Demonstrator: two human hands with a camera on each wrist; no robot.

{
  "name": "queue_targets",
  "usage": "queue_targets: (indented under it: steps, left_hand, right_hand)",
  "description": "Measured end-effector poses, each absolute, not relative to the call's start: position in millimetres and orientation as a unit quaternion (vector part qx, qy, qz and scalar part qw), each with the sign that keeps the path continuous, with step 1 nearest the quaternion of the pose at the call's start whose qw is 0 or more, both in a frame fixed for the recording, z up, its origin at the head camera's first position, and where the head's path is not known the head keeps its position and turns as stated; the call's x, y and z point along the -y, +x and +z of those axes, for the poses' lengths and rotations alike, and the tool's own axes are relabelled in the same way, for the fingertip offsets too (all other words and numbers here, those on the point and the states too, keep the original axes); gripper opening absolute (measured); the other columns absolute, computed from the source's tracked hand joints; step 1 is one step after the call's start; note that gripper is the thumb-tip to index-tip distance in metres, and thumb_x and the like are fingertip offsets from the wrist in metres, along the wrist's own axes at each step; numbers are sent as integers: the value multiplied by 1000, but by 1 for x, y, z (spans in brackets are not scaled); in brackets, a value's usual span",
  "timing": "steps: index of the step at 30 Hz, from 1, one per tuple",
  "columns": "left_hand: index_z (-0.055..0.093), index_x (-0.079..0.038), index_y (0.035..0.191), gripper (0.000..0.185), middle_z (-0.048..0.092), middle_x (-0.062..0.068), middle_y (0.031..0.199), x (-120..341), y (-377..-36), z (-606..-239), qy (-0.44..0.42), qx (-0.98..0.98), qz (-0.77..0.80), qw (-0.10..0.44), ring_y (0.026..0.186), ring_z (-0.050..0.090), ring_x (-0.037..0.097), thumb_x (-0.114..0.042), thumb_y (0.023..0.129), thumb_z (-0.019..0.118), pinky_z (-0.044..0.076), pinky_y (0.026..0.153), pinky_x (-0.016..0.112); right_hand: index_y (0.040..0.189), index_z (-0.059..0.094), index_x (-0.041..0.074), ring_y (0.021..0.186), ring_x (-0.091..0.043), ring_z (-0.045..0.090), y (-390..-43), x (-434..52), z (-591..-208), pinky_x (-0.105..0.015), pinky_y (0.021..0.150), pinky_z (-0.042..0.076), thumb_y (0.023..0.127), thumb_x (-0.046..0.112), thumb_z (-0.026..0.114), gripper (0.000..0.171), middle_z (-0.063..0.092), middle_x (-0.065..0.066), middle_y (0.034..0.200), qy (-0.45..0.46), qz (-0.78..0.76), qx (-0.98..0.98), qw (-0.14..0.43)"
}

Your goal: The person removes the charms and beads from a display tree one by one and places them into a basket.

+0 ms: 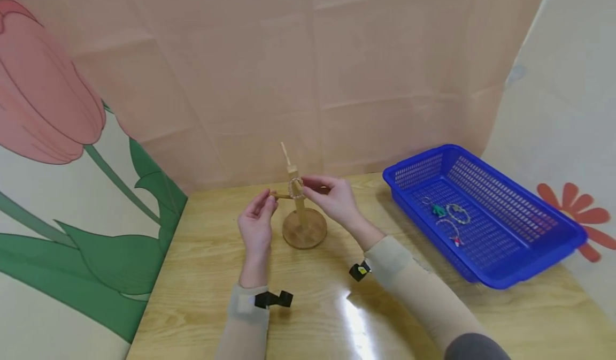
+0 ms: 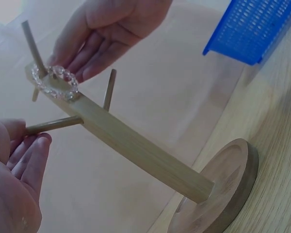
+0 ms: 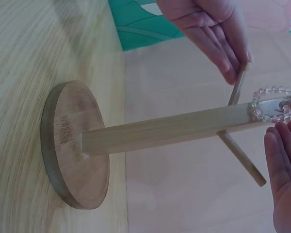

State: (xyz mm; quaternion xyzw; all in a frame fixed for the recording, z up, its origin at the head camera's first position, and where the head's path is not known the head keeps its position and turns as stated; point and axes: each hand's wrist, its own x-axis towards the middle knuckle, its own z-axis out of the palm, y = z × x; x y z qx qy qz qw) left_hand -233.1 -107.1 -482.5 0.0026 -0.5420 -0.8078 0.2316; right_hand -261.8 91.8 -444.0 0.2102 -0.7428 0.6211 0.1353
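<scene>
A wooden stand (image 2: 140, 148) with slim side pegs rises from a round base (image 1: 304, 236). My left hand (image 1: 257, 223) pinches the end of one peg (image 2: 53, 124) between thumb and fingers. On the other side, my right hand (image 1: 335, 200) holds a clear bead bracelet (image 3: 276, 90) by its edge near the top of the post. In the left wrist view the bracelet loops across the post's upper end, below the topmost peg (image 2: 33, 46). Part of the bracelet is hidden behind the right fingertips. Another peg (image 3: 243, 159) sticks out bare.
To the right stands a blue mesh basket (image 1: 572, 237). In it lie a green charm (image 1: 438, 211), a pale beaded bracelet (image 1: 458, 221) and a thin bracelet with a red charm (image 1: 456, 240). A pinkish cloth (image 1: 240, 82) hangs behind the wooden table (image 1: 192, 296).
</scene>
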Motion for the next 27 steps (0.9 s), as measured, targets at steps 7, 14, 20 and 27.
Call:
queue_targets:
  steps: [7, 14, 20, 27]
  left_hand:
    - [69, 15, 124, 27, 79, 19, 111, 107, -233, -482, 6, 534, -814, 226, 96, 78, 17, 7, 99, 72, 63, 90, 33]
    - [74, 9, 122, 24, 78, 20, 112, 107, -232, -482, 7, 537, -814, 223, 98, 79, 21, 7, 98, 73, 62, 91, 36]
    - [69, 16, 124, 27, 73, 31, 119, 108, -230, -482, 7, 540, -812, 221, 107, 77, 36, 6, 99, 73, 62, 91, 36]
    - [70, 15, 124, 26, 78, 19, 113, 108, -230, -479, 5, 546, -810, 214, 101, 78, 22, 5, 100, 73, 62, 93, 38]
  right_hand:
    - [115, 81, 0, 96, -28, 79, -260, -86, -438, -48, 84, 65, 95, 6, 83, 21, 80, -14, 109, 208, 610, 746, 167]
    - [110, 82, 0, 91, -28, 80, -259, -84, -435, -45, 81, 66, 95, 4, 83, 16, 81, -14, 105, 212, 596, 751, 188]
    - [108, 83, 3, 87, -22, 79, -258, -84, -434, -38, 77, 66, 96, 5, 82, 12, 82, -9, 101, 220, 579, 759, 200]
    - [104, 83, 1, 85, -22, 78, -259, -85, -433, -40, 78, 66, 95, 4, 81, 10, 81, -9, 97, 215, 582, 756, 210]
